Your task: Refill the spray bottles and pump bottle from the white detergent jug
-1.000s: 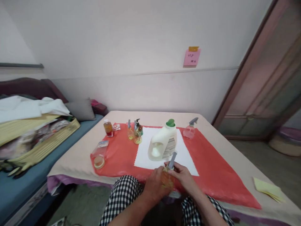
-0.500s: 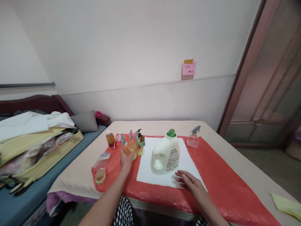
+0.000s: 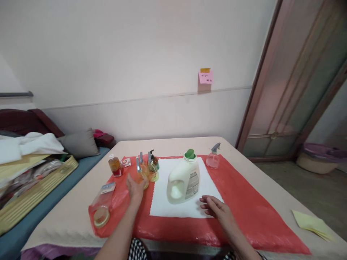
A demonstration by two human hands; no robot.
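- The left hand point(image 3: 135, 189) is held spread-fingered beside the amber bottle point(image 3: 140, 173) on the red sheet point(image 3: 244, 216), perhaps to steady it.
- The white jug point(image 3: 186, 177) is stood upright centrally, probably for easy reach.
- The right hand point(image 3: 216, 208) is held empty, fingers curled and slightly apart.

A jug point(image 3: 184, 180) is standing on a sheet point(image 3: 159, 202) lying over a cover point(image 3: 249, 213). Around it, a spray bottle point(image 3: 213, 160) is standing at two o'clock, a bottle cluster point(image 3: 153, 175) at ten; the left hand point(image 3: 135, 187) is hanging beside that cluster at nine, a container point(image 3: 103, 200) is lying toward eight, the right hand point(image 3: 215, 208) is hovering at four.
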